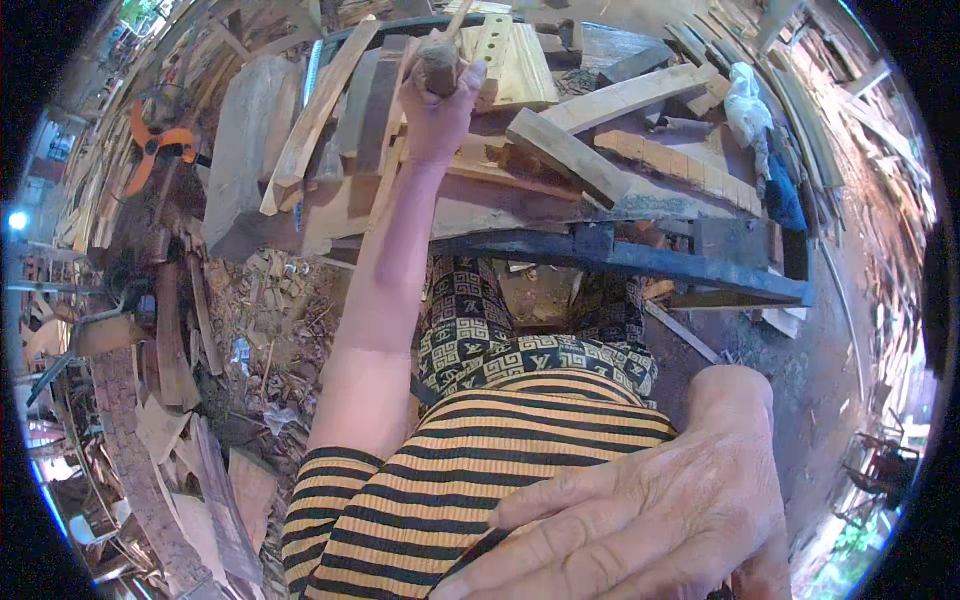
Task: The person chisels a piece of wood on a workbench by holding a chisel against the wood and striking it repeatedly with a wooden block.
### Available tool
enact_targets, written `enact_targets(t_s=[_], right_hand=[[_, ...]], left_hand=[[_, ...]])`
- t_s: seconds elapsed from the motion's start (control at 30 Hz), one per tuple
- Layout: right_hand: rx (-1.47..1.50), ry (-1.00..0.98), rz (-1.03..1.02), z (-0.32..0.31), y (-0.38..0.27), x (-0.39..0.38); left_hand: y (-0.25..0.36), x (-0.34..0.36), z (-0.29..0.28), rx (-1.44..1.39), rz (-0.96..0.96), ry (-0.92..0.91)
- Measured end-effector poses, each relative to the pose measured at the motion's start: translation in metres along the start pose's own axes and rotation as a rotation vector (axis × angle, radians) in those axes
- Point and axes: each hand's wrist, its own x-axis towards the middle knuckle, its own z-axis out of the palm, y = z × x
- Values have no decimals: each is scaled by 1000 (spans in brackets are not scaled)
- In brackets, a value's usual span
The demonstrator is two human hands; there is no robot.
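My left arm stretches away to the bench, and there my left hand (445,105) is closed round a wooden piece (437,72) with a rough brown, rounded end. Its full shape is hidden by my fingers. Just beyond the hand lies a pale board with a row of holes (492,50). Close to the camera, my right hand (650,510) is raised in front of my striped shirt (470,490). Its fingers stretch toward the lower left, and nothing shows in it; the fingertips run out of the picture.
Wooden offcuts (570,155) and a notched wooden strip (680,170) lie across the bench, which has a dark metal frame (690,265). A plastic bag (748,110) hangs at its right. An orange-handled tool (150,150) stands at left. Scrap wood (215,480) litters the ground.
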Motion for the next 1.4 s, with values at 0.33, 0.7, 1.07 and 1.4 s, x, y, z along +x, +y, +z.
enact_targets(t_s=[0.33,0.7,1.07,1.4], right_hand=[[72,1,-77,11,25,9],[334,0,-91,28,37,31],[272,-73,-68,13,36,35],[193,-11,-115,15,37,36]], left_hand=[[-11,3,1,118,-39,4],[8,3,-1,66,-50,30],[11,4,0,-15,-91,18],[5,6,-4,0,-89,23]])
